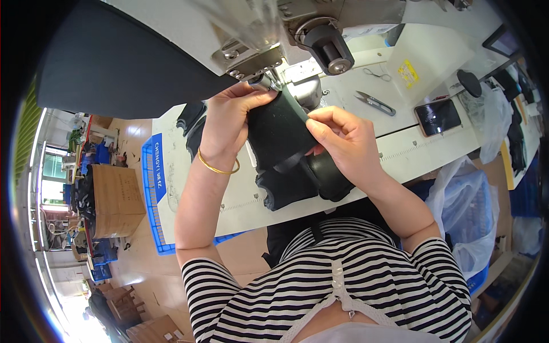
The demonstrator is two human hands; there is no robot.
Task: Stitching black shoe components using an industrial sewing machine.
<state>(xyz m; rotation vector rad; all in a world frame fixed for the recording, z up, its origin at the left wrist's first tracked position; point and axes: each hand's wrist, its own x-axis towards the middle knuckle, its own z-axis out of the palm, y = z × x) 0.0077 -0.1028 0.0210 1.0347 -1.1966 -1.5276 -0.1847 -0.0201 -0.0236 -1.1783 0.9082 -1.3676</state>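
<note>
A black fabric piece point(280, 128) lies at the needle area of a sewing machine point(260, 68). My left hand point(226, 123), with a gold bangle at the wrist, grips its left edge close to the presser foot. At the right edge, my right hand point(346, 140) pinches the fabric between thumb and fingers. More black padded pieces point(289, 186) hang over the table's near edge below, linked or overlapping with the held one; I cannot tell which. Other dark pieces point(194, 134) lie left of my left wrist, partly hidden.
Thread snips point(376, 103) and a phone point(437, 118) lie on the white table point(400, 143) to the right. A blue crate point(153, 194) stands at the left, a clear plastic bag point(466, 206) over a blue bin at the right. The machine's dark panel point(131, 63) overhangs the upper left.
</note>
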